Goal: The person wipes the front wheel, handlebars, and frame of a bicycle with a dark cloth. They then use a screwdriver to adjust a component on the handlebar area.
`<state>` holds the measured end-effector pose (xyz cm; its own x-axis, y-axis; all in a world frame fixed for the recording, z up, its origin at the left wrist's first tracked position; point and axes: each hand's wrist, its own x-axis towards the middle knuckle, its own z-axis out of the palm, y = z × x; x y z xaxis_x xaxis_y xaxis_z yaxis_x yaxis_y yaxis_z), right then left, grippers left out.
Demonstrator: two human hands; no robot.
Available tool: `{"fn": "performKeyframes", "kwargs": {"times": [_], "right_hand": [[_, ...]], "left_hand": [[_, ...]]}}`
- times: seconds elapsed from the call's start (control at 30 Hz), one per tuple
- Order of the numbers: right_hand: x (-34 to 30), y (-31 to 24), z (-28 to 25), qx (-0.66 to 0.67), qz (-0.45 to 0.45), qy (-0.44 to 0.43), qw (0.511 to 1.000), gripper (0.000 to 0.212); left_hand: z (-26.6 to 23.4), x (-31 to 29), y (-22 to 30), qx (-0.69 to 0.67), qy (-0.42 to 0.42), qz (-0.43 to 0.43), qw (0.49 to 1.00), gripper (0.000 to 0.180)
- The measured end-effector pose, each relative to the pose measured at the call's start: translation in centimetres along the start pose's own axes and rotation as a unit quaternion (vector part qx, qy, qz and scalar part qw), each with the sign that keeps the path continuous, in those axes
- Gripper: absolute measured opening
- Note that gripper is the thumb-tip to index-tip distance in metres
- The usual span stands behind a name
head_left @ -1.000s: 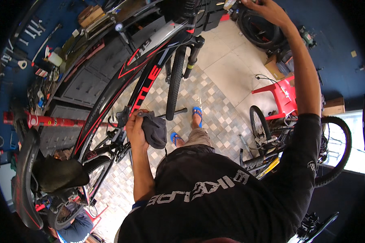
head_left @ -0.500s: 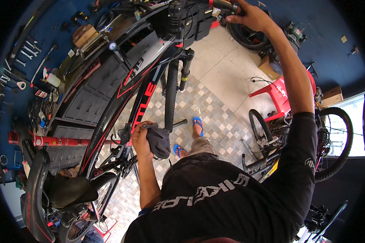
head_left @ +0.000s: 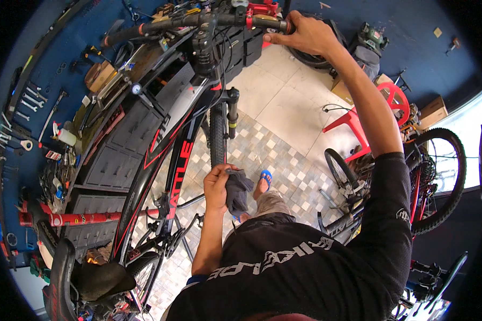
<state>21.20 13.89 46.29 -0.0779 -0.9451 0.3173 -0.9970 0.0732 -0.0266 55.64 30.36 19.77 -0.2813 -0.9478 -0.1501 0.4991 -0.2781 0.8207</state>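
A black, red and white mountain bike frame (head_left: pixel 181 160) stands to my left, its front wheel (head_left: pixel 218 134) pointing away from me. My right hand (head_left: pixel 313 37), arm stretched far forward, is closed around the right end of the black handlebar (head_left: pixel 171 23), thumb on the near side. Close to my body, my left hand (head_left: pixel 216 187) pinches a bunched dark grey cloth (head_left: pixel 238 193), which hangs beside the bike without touching the frame. The saddle (head_left: pixel 63 278) is at the lower left, next to a dark rounded cover (head_left: pixel 103 281).
A red stand arm (head_left: pixel 99 218) reaches to the bike from the left. Behind it are dark drawers (head_left: pixel 115 166) and a wall holding wrenches (head_left: pixel 33 99). On the right are a red plastic chair (head_left: pixel 353 128) and another bike with a large wheel (head_left: pixel 439 182). Tiles cover the floor (head_left: pixel 278 144).
The view has shifted, bringing more of the handlebar into sight. My left hand has moved right with the cloth, farther from the frame. My right hand stays on the handlebar end.
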Motion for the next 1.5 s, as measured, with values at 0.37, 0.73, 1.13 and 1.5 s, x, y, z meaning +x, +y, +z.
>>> {"fn": "performKeyframes", "kwargs": {"times": [0.37,0.73,1.13,1.5], "right_hand": [[1.0,1.7,0.3,0.079,-0.065,-0.032,0.994,0.085],[1.3,2.9,-1.8,0.144,-0.093,-0.038,0.985,0.074],[2.2,6.7,2.5,0.261,-0.354,0.230,0.868,0.050],[17.3,18.7,3.6,0.370,-0.677,-0.082,0.631,0.060]], "left_hand": [[11.9,13.0,-3.6,0.030,-0.165,-0.070,0.983,0.016],[26.1,24.6,-8.3,0.153,-0.211,-0.040,0.965,0.027],[33.4,36.1,-13.7,0.221,-0.414,-0.102,0.877,0.019],[28.7,50.9,-5.4,0.212,-0.090,0.097,0.968,0.017]]}}
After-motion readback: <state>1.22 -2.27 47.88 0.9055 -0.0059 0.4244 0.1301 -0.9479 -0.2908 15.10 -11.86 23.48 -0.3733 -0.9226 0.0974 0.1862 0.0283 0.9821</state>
